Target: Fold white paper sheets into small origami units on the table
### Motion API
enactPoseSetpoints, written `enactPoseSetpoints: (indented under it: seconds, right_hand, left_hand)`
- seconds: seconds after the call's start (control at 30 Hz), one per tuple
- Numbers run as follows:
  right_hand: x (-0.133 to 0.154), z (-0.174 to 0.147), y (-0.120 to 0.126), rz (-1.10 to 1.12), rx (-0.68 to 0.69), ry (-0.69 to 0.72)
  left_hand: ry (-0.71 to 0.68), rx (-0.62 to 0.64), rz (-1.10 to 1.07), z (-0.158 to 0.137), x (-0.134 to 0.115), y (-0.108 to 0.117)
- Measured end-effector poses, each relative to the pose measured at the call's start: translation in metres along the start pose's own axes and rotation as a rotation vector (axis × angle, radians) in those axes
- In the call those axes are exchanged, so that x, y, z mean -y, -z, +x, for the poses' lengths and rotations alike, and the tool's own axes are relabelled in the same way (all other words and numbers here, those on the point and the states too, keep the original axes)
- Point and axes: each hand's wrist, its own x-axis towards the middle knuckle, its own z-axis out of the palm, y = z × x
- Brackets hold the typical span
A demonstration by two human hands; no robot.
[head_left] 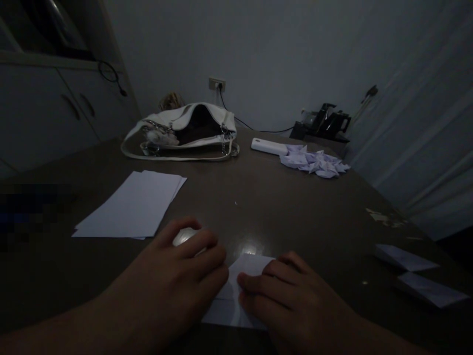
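One folded paper (227, 313) noted on the table (210, 197). Its right side is covered by the right hand (291, 296), its left by the left hand (185, 276); fingers bent (whether either grips cannot be told). Two folded pieces (432, 290) counted rightward; one bag (166, 118) beyond.

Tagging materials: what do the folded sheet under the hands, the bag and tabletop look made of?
Folded sheet: matte paper, by thin edges and crease. Bag: probably leather or imitation; smooth, softly slumped. Tabletop: glossy, light glints off it; material unclear.
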Motion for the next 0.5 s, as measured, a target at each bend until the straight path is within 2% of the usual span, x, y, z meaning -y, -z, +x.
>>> enactPoseSetpoints:
  seconds: [0.37, 0.5]
  right_hand:
    - [0.001, 0.001, 0.0, -0.023, -0.01, 0.001]
    - [0.001, 0.001, 0.0, -0.018, -0.01, -0.009]
  left_hand:
    - [0.079, -0.051, 0.031, -0.017, -0.013, -0.003]
    - [0.064, -0.102, 0.103, -0.023, -0.018, -0.003]
